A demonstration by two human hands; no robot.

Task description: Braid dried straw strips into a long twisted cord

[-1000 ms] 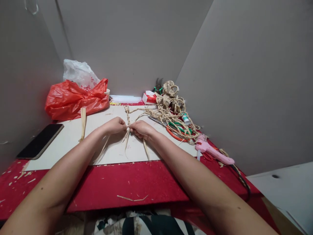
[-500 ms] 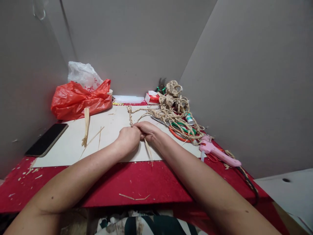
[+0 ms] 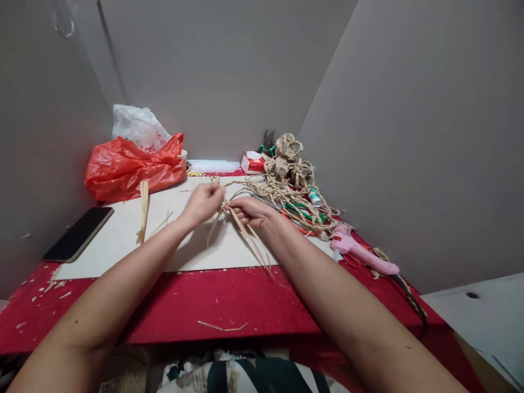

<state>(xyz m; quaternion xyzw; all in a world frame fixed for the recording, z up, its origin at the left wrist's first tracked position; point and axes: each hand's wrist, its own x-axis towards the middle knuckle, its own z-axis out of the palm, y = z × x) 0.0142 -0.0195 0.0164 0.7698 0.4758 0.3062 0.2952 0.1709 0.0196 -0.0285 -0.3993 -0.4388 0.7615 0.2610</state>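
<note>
Right hand (image 3: 252, 210) is clamped by its fingers on pale fibre strands (image 3: 246, 236) over the middle of the white board (image 3: 102, 252), loose ends trailing past the board's near edge; left hand (image 3: 202, 202) is curled just beside it, slightly blurred, and whether it grips a strand cannot be told; a bundle of dry strips (image 3: 143, 210) lies to the left, near a red plastic bag (image 3: 135, 170); braided rope (image 3: 282, 188) is heaped at right, a pink glue gun (image 3: 364, 255) at its near end.
</note>
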